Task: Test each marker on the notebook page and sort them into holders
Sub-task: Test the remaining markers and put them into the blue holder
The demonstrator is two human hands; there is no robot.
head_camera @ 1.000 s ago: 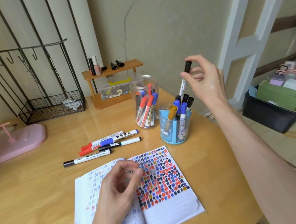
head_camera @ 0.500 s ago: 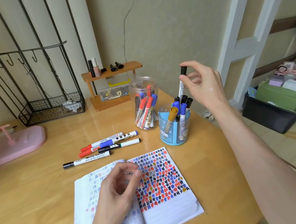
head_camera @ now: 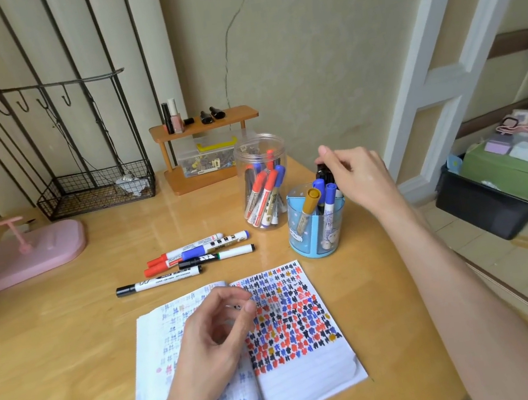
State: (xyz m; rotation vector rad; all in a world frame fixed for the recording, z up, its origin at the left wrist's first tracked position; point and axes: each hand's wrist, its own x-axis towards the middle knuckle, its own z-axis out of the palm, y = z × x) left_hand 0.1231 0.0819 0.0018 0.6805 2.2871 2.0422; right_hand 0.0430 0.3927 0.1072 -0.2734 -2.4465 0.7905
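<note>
Now the step in hand looks like sorting, not testing. At the left, a few loose markers (head_camera: pixel 182 260) lie on the table (head_camera: pixel 53 334), probably waiting their turn. The left hand (head_camera: pixel 208 341) rests on the notebook (head_camera: pixel 310 381), its fingers loosely curled and holding nothing that shows. Past the jar (head_camera: pixel 260 152), the right hand (head_camera: pixel 355 176) pinches a black marker (head_camera: pixel 322 170) by its cap, the barrel down among the others in the blue holder (head_camera: pixel 316 236). The next move likely calls for letting go, then a reach well left for a loose marker.
</note>
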